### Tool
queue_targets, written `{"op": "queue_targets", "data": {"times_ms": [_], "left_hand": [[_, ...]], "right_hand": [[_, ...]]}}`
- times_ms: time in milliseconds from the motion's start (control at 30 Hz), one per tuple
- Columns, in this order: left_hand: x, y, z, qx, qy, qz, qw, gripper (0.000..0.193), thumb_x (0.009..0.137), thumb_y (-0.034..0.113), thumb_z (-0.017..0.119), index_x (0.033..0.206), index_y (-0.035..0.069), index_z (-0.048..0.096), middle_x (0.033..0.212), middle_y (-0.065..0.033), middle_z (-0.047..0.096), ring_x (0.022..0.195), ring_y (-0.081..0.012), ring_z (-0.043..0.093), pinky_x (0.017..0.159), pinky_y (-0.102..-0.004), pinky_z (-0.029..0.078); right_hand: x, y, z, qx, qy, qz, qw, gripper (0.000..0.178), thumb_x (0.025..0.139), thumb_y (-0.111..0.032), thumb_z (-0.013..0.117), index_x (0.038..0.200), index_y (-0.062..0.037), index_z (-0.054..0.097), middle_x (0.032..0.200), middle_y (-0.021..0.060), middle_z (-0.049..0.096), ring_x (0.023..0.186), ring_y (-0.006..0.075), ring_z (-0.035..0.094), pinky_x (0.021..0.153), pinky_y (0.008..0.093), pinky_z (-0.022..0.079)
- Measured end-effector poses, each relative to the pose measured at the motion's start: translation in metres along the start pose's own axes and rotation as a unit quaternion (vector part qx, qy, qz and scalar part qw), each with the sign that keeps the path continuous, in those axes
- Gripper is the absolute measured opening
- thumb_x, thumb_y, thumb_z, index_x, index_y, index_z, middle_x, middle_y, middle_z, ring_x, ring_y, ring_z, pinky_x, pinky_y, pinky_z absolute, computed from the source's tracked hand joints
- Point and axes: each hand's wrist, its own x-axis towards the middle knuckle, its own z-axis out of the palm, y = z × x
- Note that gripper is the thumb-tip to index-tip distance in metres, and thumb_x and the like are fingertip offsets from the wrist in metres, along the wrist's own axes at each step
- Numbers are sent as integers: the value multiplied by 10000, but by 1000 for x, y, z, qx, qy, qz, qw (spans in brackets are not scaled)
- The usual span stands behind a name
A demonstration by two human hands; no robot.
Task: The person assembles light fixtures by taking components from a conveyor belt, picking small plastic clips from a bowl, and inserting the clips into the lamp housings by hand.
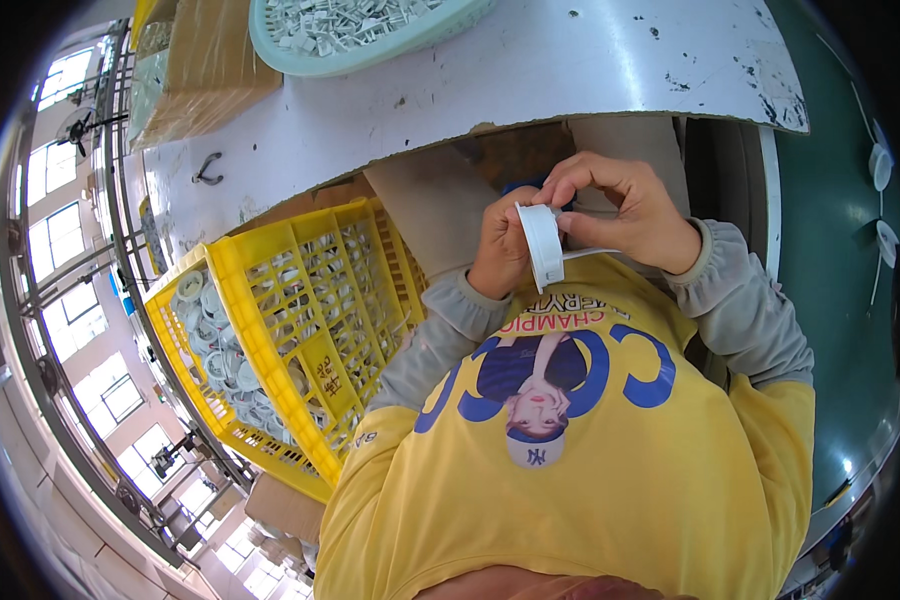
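A white round plastic part (541, 246), shallow with a flanged rim, is held on edge in front of my chest. My left hand (499, 248) grips it from the left, fingers closed behind its rim. From the right, my right hand (625, 208) reaches over it, with thumb and forefinger bent together at its upper edge. Whether a small piece sits between those fingertips is too hard to see. A thin white strip (588, 252) sticks out from the part below my right thumb.
To my left stands a yellow plastic crate (270, 330) full of white ring-shaped parts (215, 335). On the worn white table (530, 75) are a pale green basket (345, 62) of small white pieces, a cardboard box (210, 70) and pliers (208, 170). A green surface (840, 300) lies right.
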Motion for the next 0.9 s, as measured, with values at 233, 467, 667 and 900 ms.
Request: {"op": "queue_targets", "data": {"times_ms": [233,467,667,900], "left_hand": [[6,5,5,44,87,-21,995,257,916,271,435,843,39,517,702,-9,530,617,-70,518,542,-195,425],[2,-1,-3,93,83,-8,992,387,917,404,393,825,44,500,743,-10,531,641,-69,502,536,-204,412],[6,-2,-5,126,109,10,986,447,910,441,378,873,17,513,738,-17,522,629,-72,493,529,-210,408],[3,6,-4,156,97,14,983,449,898,461,398,810,39,524,735,14,513,634,-49,460,544,-202,384]], "right_hand": [[-1,-4,1,115,-1,36,993,182,724,-38,674,854,3,552,1007,94,564,896,128,529,807,256,436],[0,8,1,186,-17,75,979,256,714,13,675,912,-24,517,1096,104,525,975,138,502,862,274,414],[2,10,3,190,-11,66,979,223,720,23,669,870,-19,510,1081,90,521,992,141,502,877,274,409],[-3,10,8,191,-14,24,981,210,730,0,671,872,-31,519,1097,89,521,1016,147,489,911,293,384]]}}
